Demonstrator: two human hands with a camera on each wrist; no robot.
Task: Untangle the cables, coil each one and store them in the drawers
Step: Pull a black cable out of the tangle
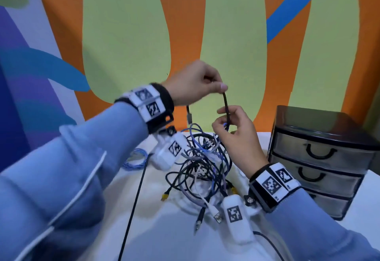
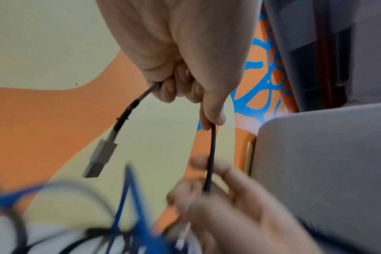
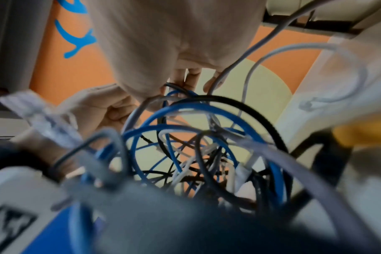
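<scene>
A tangle of black, blue, grey and white cables (image 1: 202,164) lies on the white table (image 1: 160,230). My left hand (image 1: 197,84) is raised above it and grips a black cable (image 1: 225,106) in its fist, thumb and forefinger pinching the strand; the cable's grey USB plug (image 2: 99,158) dangles from the fist's other side. My right hand (image 1: 232,125) pinches the same black cable (image 2: 210,158) a little lower, just above the tangle. In the right wrist view the looped cables (image 3: 185,137) fill the frame under my right hand (image 3: 174,51).
A black three-drawer unit (image 1: 322,157) with closed smoky drawers stands at the right on the table. A small coiled blue cable (image 1: 136,159) lies left of the tangle. A thin black cord (image 1: 135,201) runs across the table's front. The painted wall is right behind.
</scene>
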